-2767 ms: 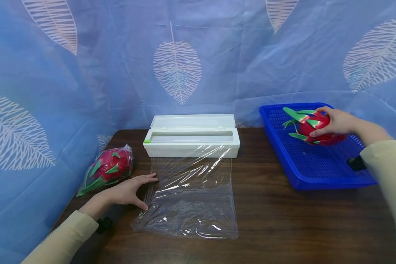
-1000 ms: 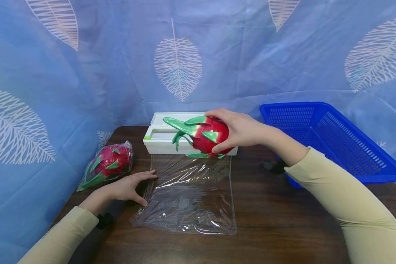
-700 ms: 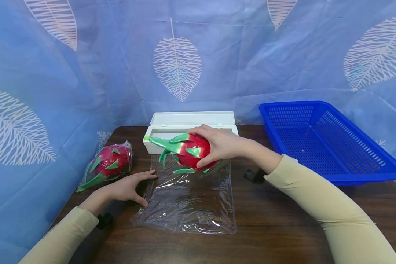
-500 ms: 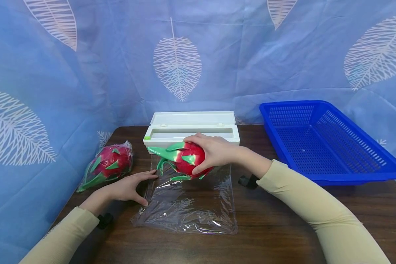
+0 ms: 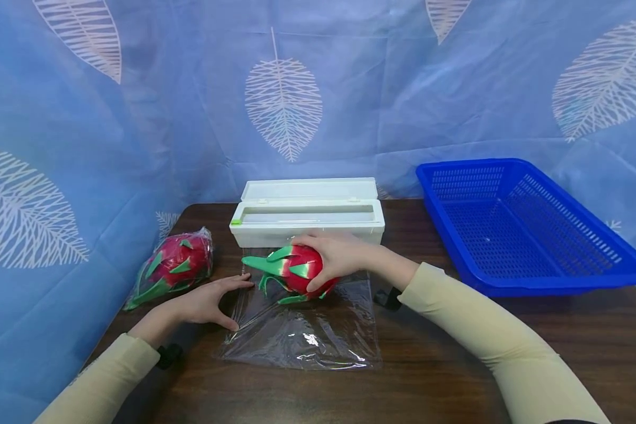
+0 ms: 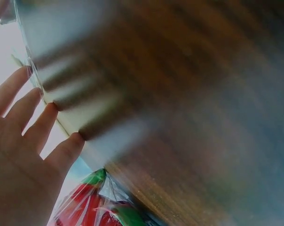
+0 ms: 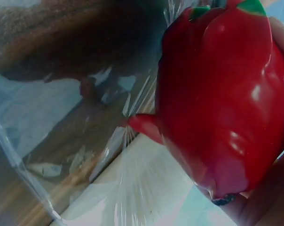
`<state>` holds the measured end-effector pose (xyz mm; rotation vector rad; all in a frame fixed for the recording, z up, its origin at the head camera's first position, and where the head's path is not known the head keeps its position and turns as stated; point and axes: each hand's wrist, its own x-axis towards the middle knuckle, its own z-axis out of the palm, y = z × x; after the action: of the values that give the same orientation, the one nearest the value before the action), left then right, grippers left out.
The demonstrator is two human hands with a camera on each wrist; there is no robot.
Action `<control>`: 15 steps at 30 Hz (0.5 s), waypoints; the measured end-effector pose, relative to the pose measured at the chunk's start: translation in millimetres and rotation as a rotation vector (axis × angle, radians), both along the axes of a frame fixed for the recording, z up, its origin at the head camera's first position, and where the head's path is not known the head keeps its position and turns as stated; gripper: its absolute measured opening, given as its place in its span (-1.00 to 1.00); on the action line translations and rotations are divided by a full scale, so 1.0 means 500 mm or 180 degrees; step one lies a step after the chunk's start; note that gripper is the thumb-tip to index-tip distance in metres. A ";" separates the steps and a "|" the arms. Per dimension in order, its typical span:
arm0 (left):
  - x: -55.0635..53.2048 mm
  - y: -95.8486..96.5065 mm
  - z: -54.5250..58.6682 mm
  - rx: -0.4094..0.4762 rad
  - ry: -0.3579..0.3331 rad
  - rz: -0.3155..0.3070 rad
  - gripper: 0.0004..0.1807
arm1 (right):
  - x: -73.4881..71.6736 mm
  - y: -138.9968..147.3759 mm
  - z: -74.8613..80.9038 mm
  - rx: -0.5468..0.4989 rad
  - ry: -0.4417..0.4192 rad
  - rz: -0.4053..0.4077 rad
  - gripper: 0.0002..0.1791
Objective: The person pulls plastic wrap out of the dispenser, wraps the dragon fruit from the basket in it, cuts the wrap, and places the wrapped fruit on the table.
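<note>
My right hand (image 5: 336,256) grips a red dragon fruit (image 5: 302,271) with green leaf tips, its stem end pointing left. The fruit sits on the upper part of a sheet of cling film (image 5: 318,341), and in the right wrist view the film creases out from a scale of the fruit (image 7: 222,103). My left hand (image 5: 206,303) presses the film's left edge with fingers spread, fingertips against the table in the left wrist view. The film runs out from a white cling film box (image 5: 307,235), whose lid stands raised.
A second dragon fruit (image 5: 177,262), wrapped in film, lies on the table's left side. A blue plastic basket (image 5: 477,265) stands at the right. Behind the brown table (image 5: 434,359) hangs a blue curtain (image 5: 350,106) with leaf prints.
The right hand has lifted the dragon fruit out of the basket, carried it left past the box, and lowered it onto the film. The left hand has stayed at the film's edge.
</note>
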<state>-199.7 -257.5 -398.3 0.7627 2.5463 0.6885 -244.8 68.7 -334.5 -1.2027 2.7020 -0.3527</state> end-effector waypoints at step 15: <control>0.000 -0.001 0.001 -0.0007 -0.0173 0.0155 -0.06 | 0.005 -0.034 -0.001 0.0544 0.0113 -0.0130 0.03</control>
<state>-199.6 -257.9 -397.5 0.6741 2.5233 0.7121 -242.3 51.6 -335.0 -1.1178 2.7250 -0.1034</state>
